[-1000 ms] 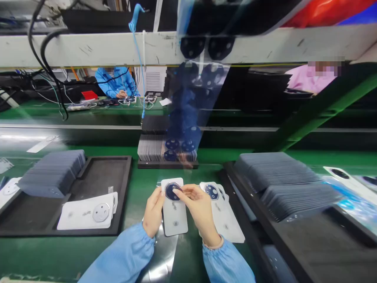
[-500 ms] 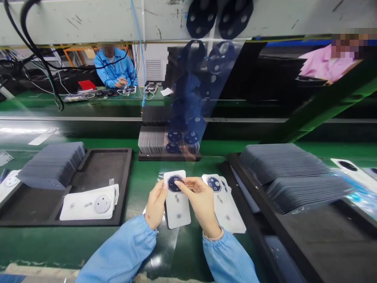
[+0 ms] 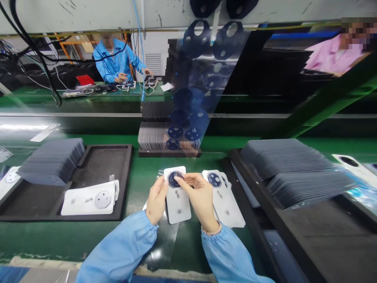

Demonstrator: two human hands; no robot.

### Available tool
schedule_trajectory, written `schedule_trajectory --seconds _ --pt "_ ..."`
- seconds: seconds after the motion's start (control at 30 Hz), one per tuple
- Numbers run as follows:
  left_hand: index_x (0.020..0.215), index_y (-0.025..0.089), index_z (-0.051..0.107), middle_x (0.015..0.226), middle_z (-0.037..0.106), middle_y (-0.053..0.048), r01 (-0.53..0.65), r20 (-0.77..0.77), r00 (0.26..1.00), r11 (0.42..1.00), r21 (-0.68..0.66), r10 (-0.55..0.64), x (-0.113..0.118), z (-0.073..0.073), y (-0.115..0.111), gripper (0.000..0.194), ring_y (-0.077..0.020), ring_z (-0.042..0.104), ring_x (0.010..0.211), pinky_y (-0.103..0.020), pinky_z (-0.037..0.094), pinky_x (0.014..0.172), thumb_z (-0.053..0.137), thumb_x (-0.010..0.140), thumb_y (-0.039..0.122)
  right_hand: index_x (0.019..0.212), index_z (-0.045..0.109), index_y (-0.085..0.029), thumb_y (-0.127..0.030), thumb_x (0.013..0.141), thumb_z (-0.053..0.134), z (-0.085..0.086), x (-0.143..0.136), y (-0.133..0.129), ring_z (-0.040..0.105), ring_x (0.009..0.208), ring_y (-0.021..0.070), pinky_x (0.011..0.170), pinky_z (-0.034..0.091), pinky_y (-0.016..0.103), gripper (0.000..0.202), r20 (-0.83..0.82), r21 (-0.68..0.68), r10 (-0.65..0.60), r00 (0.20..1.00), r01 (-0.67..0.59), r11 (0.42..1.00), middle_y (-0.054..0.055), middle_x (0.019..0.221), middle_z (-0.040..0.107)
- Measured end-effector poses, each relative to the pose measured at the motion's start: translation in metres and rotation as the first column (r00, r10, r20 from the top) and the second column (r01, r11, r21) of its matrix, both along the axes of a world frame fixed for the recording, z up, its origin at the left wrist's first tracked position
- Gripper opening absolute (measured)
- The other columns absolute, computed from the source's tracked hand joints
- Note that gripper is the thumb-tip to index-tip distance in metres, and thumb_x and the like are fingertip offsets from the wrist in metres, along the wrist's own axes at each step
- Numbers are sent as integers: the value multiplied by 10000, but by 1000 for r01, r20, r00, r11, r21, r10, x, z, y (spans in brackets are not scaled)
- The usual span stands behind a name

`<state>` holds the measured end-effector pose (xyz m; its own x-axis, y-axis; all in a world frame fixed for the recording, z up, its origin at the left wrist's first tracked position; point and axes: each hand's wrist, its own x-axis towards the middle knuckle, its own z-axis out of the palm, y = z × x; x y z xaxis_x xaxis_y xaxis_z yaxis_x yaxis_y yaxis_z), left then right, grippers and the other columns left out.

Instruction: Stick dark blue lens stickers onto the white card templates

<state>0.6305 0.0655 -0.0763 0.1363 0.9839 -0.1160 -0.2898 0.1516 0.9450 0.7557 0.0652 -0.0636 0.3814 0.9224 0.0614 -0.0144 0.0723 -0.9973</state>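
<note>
A white panel (image 3: 178, 204) with a dark octagonal camera-ring sticker (image 3: 173, 179) near its top lies upright between my hands over the green table. My left hand (image 3: 156, 198) grips the panel's upper left edge with thumb and fingers. With its thumb on the dark sticker, my right hand (image 3: 201, 196) holds the panel's upper right edge. Just right of that hand, more white panels (image 3: 228, 206) lie overlapped, the top one with a dark sticker (image 3: 214, 179). Part of another pale item under my left hand is hidden.
Black trays flank the hands: the left tray (image 3: 125, 188) holds grey sheets (image 3: 51, 161) and white panels (image 3: 85, 199); the right tray (image 3: 330, 236) holds grey sheets (image 3: 291, 161). A clear film with dark discs (image 3: 197, 39) hangs ahead. Two people sit beyond.
The view has tilted slightly, shifting the scene upward. My hands keep the same hold on the panel. The person in blue across the table has reached one hand out to the side.
</note>
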Motion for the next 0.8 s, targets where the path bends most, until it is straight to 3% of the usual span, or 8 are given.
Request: schedule_trajectory --seconds 0.17,0.3,0.37,0.43,0.5,0.57,0.67,0.8 --pt "1152 173 639 1053 722 -79 -14 -111 994 997 81 23 2 5 -4 399 -234 661 957 -288 504 795 557 895 466 776 657 -204 -398 717 780 3 -3 -4 604 683 184 655 509 327 237 117 44 -24 993 19 999 26 741 666" --pt "1125 189 628 1024 736 -80 -8 -23 1000 998 62 10 5 5 -5 373 -234 692 923 -299 531 788 637 845 435 795 625 -224 -382 771 730 3 -5 -6 583 835 228 790 479 383 191 358 149 -99 928 48 988 43 841 627" --pt "1084 186 631 1030 736 -89 -35 8 999 998 47 35 7 5 -5 363 -229 697 928 -301 535 807 686 806 413 976 608 -227 -392 736 755 2 -5 -5 555 952 251 849 459 407 326 406 211 -184 895 105 972 84 1078 581" --pt "1042 179 632 1017 740 -96 -56 18 998 998 16 56 8 6 -4 378 -226 702 923 -292 541 797 745 746 384 1231 486 -239 -404 695 783 1 -4 -4 536 1004 252 861 454 408 635 371 223 -224 901 147 964 122 1314 449" --pt "1000 175 636 992 746 -98 -50 10 999 999 -15 50 10 8 -4 405 -227 708 903 -281 548 767 803 673 344 1313 393 -248 -411 716 767 -1 -3 -2 556 982 240 841 464 393 723 286 171 -131 949 84 982 123 1324 461" --pt "977 169 639 955 753 -97 -27 -11 1000 999 -32 27 10 10 -4 423 -227 714 865 -273 552 727 831 630 317 1172 500 -234 -425 793 698 -1 -1 -1 591 907 228 800 475 365 469 219 90 20 975 -40 995 78 1099 601" --pt "958 152 639 884 758 -95 -26 -37 999 999 -47 24 9 10 -4 443 -215 717 793 -262 546 683 853 604 310 920 575 -221 -453 876 597 -2 2 0 601 746 198 694 478 311 237 195 10 133 972 -138 990 15 793 624" --pt "952 140 628 847 758 -88 -63 25 998 994 -95 65 4 6 0 472 -197 708 714 -266 545 640 871 588 318 1094 575 -233 -486 891 565 -1 8 2 642 747 199 639 508 294 324 -17 -7 397 918 -397 918 23 852 672"
